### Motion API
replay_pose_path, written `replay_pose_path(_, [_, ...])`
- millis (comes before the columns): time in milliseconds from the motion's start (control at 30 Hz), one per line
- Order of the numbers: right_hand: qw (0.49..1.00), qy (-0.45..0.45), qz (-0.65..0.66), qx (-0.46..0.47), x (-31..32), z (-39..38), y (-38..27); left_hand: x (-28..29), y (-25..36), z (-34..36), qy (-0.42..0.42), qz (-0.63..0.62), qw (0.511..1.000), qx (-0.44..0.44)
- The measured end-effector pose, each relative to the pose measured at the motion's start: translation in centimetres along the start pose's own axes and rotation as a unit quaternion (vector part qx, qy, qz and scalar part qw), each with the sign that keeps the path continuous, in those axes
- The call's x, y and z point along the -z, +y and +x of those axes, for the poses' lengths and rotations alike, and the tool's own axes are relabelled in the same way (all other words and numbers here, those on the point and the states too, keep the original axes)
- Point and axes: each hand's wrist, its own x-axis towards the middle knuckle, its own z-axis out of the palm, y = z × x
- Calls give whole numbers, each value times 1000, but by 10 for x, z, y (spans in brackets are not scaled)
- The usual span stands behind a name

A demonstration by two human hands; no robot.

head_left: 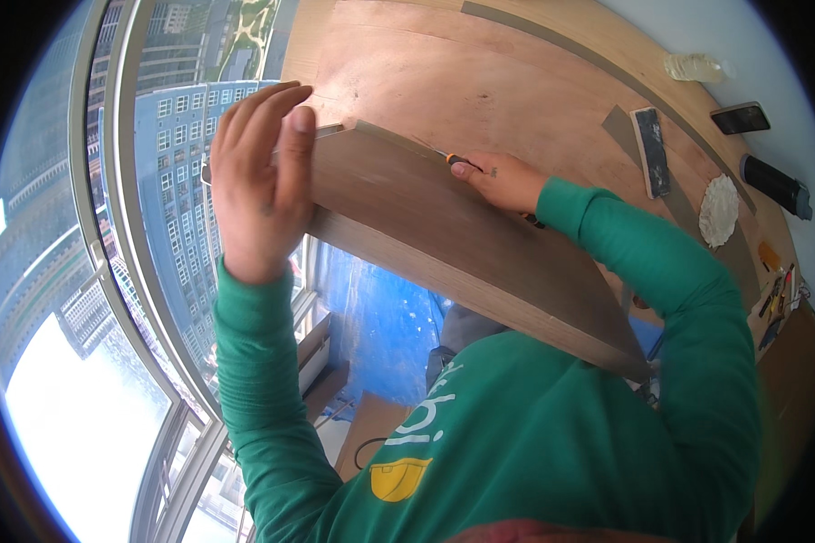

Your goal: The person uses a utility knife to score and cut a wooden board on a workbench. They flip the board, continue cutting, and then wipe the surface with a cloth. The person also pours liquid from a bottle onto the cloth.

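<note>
A brown wood-finish panel with a thick lighter edge is held slanting in front of my body, over a pale plywood worktop. My left hand grips its left end, thumb upright by the corner and fingers curled. My right hand is closed on a thin screwdriver with a black and orange handle, whose shaft points left along the panel's far edge. Whether the tip touches the panel is too small to tell.
A plywood worktop holds a plastic bottle, phone, black cylinder, dark strip, crumpled white material and several small tools. Windows line the left. Blue sheeting covers the floor.
</note>
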Motion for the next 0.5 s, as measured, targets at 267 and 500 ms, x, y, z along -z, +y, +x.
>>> replay_pose_path(267, [995,0,-90,39,-26,79,-17,-7,0,1,10,64,998,18])
replay_pose_path(500, [991,-9,-126,48,-34,120,-32,-11,-8,1,27,49,998,18])
